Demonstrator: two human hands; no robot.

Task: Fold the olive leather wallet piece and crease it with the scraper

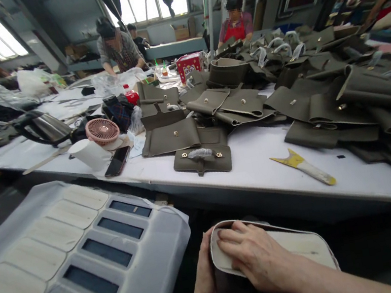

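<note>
A bag body (pixel 268 221) with a pale, round-cornered rim lies tilted at the table's near edge, its cream panel (pixel 302 244) facing up. My left hand (pixel 204 271) is closed round its left end, the fingers partly hidden behind the side wall. Across the panel's left part lies my right hand (pixel 253 254), palm down, with bent, slightly spread fingers pressing on the surface. The underside of the bag body is in shadow. Beyond it on the table are a dark olive bag flap (pixel 203 161) with a wrapped handle and a yellow-and-white scraper-like tool (pixel 304 166).
To the left, a covered board (pixel 150 259) holds several cream panels (pixel 36 258) beside dark rectangular openings. Olive bag pieces (pixel 337 97) pile up at right. A phone (pixel 117 161), white cup (pixel 90 154), pink fan (pixel 102 130) and kettle (pixel 44 127) stand left. Co-workers (pixel 119 51) sit opposite.
</note>
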